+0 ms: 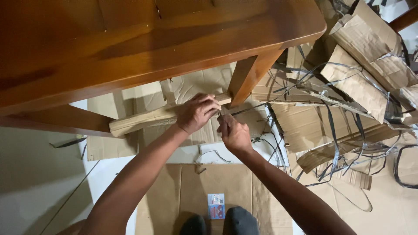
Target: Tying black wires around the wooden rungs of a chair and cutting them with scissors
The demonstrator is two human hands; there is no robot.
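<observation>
I look down past a glossy brown wooden table (143, 39) at my two bare hands working just beneath its edge. My left hand (197, 112) is curled closed over a long bar wrapped in brown cardboard (148, 118), which runs between two of the table legs, from the dark leg at the left to the lighter leg (249, 76) at the right. My fingers fold over the top of the wrapping near its right end. My right hand (233, 132) sits just beside the left, almost touching it, closed into a fist around a small thin tool (219, 114) whose tip points up at the wrapping; it is too small for me to tell what it is.

Flat sheets of cardboard (204, 191) cover the pale floor below my arms, one with a small red and blue label (216, 206) near my dark-socked feet (220, 223). To the right lies a heap of torn cardboard pieces (361, 82) tangled with loose dark packing straps (335, 130).
</observation>
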